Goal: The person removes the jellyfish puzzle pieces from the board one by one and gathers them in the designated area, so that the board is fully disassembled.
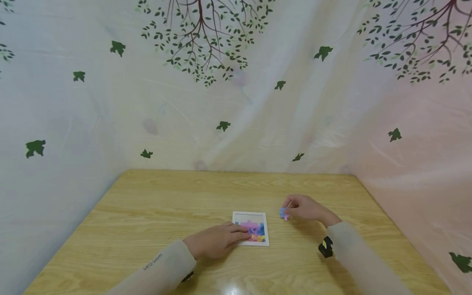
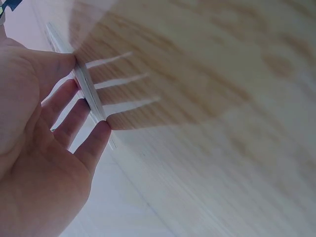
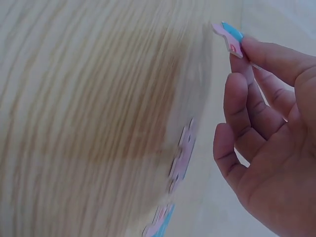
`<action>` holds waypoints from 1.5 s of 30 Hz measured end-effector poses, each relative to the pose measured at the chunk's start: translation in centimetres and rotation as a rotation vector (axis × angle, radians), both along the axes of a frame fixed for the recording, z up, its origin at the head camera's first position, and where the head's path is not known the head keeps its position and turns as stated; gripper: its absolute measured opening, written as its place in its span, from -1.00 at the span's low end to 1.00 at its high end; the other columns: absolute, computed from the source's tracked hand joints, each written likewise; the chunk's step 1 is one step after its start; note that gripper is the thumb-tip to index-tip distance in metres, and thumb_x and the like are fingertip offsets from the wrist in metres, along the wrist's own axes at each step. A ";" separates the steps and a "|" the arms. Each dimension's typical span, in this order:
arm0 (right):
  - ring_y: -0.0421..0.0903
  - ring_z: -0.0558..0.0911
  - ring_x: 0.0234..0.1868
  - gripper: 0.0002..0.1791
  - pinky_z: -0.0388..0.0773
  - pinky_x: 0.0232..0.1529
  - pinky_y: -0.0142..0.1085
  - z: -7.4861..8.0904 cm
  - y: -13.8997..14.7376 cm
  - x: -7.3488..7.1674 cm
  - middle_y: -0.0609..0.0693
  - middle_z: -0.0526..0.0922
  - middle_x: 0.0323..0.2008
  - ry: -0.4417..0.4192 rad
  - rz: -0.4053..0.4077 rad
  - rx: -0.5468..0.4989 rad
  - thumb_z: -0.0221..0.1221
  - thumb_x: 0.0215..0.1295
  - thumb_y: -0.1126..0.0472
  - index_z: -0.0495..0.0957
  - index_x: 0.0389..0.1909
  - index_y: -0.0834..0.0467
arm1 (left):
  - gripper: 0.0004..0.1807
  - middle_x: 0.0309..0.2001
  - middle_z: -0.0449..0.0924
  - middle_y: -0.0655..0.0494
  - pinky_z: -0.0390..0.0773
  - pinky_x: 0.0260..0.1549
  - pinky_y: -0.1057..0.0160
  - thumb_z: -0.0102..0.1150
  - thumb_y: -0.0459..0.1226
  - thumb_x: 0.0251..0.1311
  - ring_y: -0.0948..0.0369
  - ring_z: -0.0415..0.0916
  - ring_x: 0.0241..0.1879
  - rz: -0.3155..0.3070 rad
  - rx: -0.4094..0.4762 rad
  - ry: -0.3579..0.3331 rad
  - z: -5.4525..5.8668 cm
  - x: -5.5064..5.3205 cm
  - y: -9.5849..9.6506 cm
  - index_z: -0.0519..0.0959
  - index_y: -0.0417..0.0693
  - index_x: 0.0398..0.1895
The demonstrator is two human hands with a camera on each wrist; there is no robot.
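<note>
The left hand [image 1: 217, 240], fingers slightly spread, rests on the left side of a white-rimmed jigsaw tray [image 1: 267, 230], about midway between the wooden table's [image 1: 177, 192] left and right edges and partly filled with pieces. Nearer the right edge, the right hand [image 1: 307, 208] pinches a blue-and-pink jigsaw piece [image 1: 282, 213] between thumb and forefinger, with two loose pieces [image 3: 183, 157] near it.
</note>
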State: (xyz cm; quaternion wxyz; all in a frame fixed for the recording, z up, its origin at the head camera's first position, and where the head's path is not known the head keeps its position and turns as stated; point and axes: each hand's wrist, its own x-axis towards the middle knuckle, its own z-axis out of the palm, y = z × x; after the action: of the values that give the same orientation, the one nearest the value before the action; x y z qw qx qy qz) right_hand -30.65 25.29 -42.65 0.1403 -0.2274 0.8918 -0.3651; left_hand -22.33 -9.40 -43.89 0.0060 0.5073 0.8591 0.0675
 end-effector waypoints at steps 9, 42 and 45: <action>-0.16 0.46 -0.45 -0.81 0.42 -0.50 -0.39 -0.7 1.6 -0.2 0.03 0.65 -0.32 -0.041 -0.067 -0.026 0.22 0.47 0.23 0.60 -0.10 0.30 | -0.55 0.42 0.44 0.04 0.38 0.36 0.16 -0.08 -0.29 0.59 0.09 0.39 0.37 0.006 0.000 -0.013 0.1 0.0 0.0 0.43 -0.02 0.47; -0.13 0.47 -0.56 -0.71 0.43 -0.61 -0.34 0.1 1.6 0.1 0.11 0.62 -0.32 -0.057 -0.175 -0.014 0.18 0.51 0.17 0.58 0.05 0.31 | -0.45 0.36 0.42 0.16 0.50 0.21 0.22 0.06 -0.27 0.42 0.20 0.43 0.18 0.097 -0.085 0.018 0.2 -0.4 1.3 0.42 0.23 0.46; -0.10 0.50 -0.53 -0.71 0.44 -0.61 -0.33 0.5 1.0 0.4 0.12 0.62 -0.24 -0.030 -0.159 -0.005 0.19 0.50 0.17 0.58 0.05 0.32 | -0.46 0.36 0.41 0.16 0.49 0.20 0.24 0.07 -0.24 0.42 0.21 0.43 0.16 0.108 -0.099 0.011 0.3 -0.3 1.4 0.42 0.24 0.45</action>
State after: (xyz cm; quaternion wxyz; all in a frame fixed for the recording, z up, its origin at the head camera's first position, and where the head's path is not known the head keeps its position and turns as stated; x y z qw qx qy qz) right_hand -30.28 26.29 -42.11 0.1238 -0.1509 0.9038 -0.3809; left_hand -22.65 -7.99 -43.54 0.0226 0.4596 0.8875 0.0223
